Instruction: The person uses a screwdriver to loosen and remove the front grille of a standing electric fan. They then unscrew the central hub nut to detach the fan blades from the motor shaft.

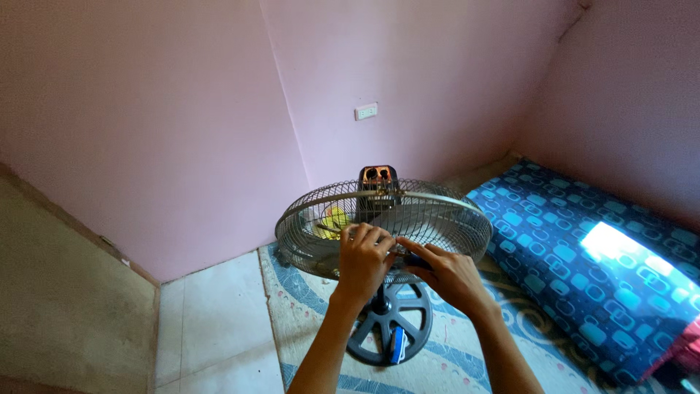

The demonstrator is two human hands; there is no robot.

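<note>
While the fan's wire guard (430,219) lies nearly level above the round grey base (379,328), the left hand (362,257) curls its fingers (364,235) over the middle of the guard, bunched close together. The right hand (448,273) lies just beside it, forefinger and thumb pinching a small dark part at the centre. A patterned rug (452,365) lies beneath the base, with a blue mattress (605,270) to the right.

Shiny wire metal fan guard (437,211); matt grey plastic base (386,321); woven cloth rug (452,357); smooth glossy floor tiles (211,321); matt painted wall (146,109).
</note>
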